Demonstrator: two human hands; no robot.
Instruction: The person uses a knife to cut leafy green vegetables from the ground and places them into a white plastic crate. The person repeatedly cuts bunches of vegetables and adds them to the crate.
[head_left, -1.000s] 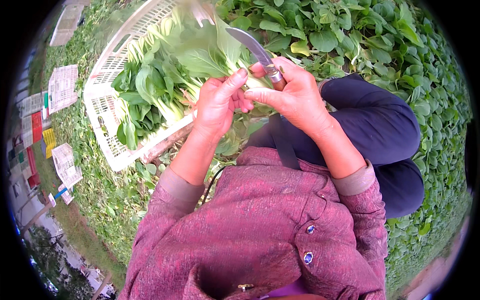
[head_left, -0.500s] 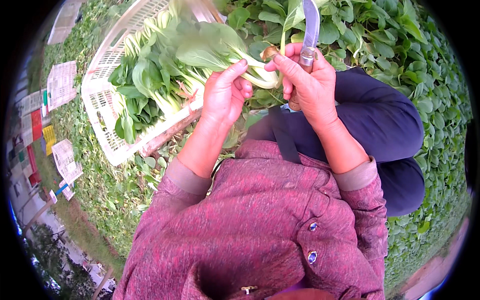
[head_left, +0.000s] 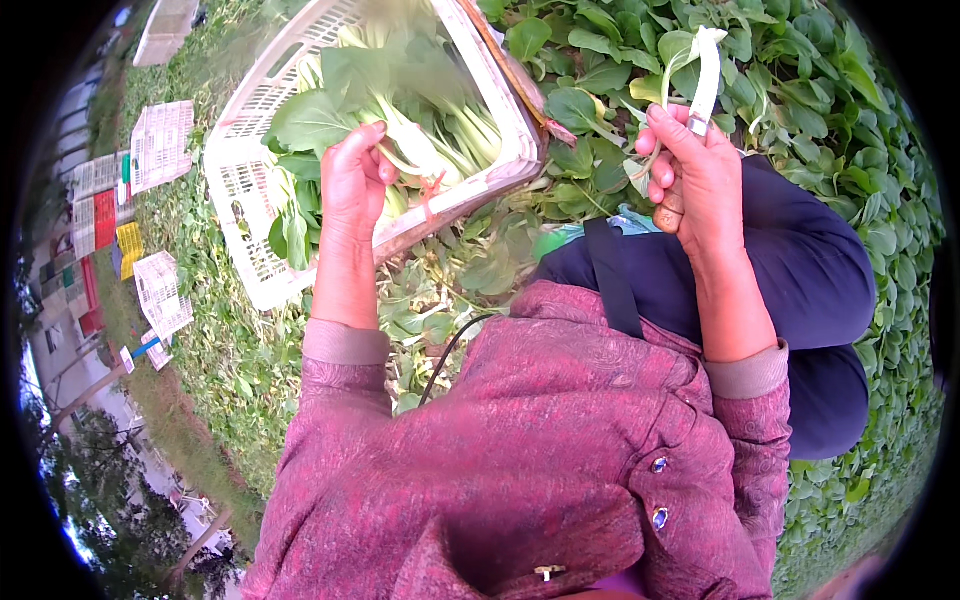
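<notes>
Over the white plastic crate (head_left: 235, 235), my left hand (head_left: 355, 185) is closed around the pale stalk of a bok choy (head_left: 408, 140), thumb uppermost. More bok choy (head_left: 297, 225) lies in the crate, leaves and white stems mixed. Off to the right, my right hand (head_left: 705, 180) grips a knife (head_left: 706, 85), its curved blade pointing up and away from me. A loose leaf (head_left: 672, 65) with a thin stalk rises from the same fingers beside the blade. Part of the brown knife handle shows below the palm.
Growing leafy greens (head_left: 600, 60) fill the ground ahead and to the right. Cut leaves (head_left: 430, 295) litter the soil between the crate and my bent legs (head_left: 800, 250). More pale crates (head_left: 160, 145) stand at the far left.
My left hand has carried the bok choy leftward over the crate, away from my right hand. My right hand has shifted right with the knife and leaf. The view has turned slightly.
</notes>
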